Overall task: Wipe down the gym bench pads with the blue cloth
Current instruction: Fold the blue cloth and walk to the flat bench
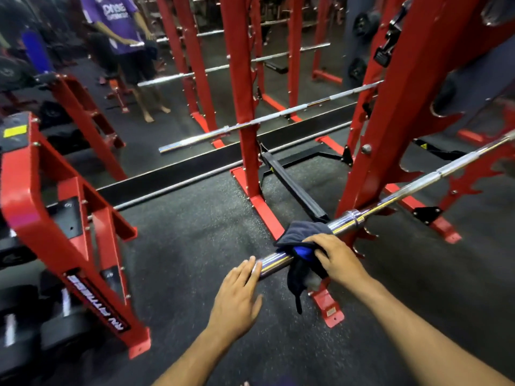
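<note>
While the blue cloth (299, 247) is draped over the chrome barbell (281, 260) at lower centre of the frame, it is pressed against the bar by the right hand (338, 259), whose fingers are curled over the fabric and grip it; a dark tail of the cloth hangs below the bar. The left hand (237, 298) is held flat, fingers straight and together, with the fingertips resting on the bare end of the barbell sleeve just left of the cloth; nothing is held in it. The bar is seen to run up and to the right, past a collar, into the red rack upright (390, 129) at right of frame. Bench pads are not identifiable in this view. A red dumbbell rack (69, 218) is recorded at lower left, with black dumbbells (33, 327) stored on its tiers; their count cannot be determined. A second barbell (267, 118) is noted at centre, resting across the red frame (242, 93). A standing person in a purple shirt (117, 18) appears at upper left. The floor (181, 246) is dark speckled rubber.
</note>
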The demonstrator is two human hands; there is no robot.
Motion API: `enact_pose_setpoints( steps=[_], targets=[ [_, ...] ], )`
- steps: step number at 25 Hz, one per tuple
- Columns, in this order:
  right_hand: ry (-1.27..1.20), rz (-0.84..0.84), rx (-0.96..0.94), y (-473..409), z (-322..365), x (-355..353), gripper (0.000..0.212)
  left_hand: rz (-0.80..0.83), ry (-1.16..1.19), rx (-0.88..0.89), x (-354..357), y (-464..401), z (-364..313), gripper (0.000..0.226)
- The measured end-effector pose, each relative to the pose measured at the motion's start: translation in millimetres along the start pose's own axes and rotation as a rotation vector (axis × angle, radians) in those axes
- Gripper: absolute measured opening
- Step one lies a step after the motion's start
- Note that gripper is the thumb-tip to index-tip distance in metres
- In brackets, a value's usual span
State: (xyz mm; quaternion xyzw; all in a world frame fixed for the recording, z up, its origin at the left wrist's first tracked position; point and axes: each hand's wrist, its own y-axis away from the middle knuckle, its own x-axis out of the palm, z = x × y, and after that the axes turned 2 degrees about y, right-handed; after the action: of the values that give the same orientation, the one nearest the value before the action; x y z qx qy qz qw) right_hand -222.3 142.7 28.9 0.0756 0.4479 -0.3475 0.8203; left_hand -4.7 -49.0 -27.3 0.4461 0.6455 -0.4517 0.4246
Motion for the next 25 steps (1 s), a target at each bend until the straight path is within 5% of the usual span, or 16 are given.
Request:
enact_pose_setpoints(
  steps=[6, 11, 17, 21, 25],
  targets=[
    [-0.115, -0.067, 0.249, 59, 16, -44, 0.047, 0.031, 0.167, 0.048, -24, -33, -8, 0.066],
    [-0.132, -0.211, 0.45, 113, 46, -76, 0.046, 0.231, 0.467, 0.28, -29, -78, -71, 0.079],
    [-0.103, -0.337, 0.662, 187, 59, -94, 0.036, 0.497, 0.856, 0.384, 10, -103, -143, 0.067],
    [-0.094, -0.395, 0.79, 238, 58, -100, 0.036, 0.76, 1.209, 0.178, 24, -107, -204, 0.024],
    [-0.175, -0.466, 0.901, 289, 39, -115, 0.036, 0.87, 1.427, -0.144, 33, -109, -283, 0.006]
  ],
)
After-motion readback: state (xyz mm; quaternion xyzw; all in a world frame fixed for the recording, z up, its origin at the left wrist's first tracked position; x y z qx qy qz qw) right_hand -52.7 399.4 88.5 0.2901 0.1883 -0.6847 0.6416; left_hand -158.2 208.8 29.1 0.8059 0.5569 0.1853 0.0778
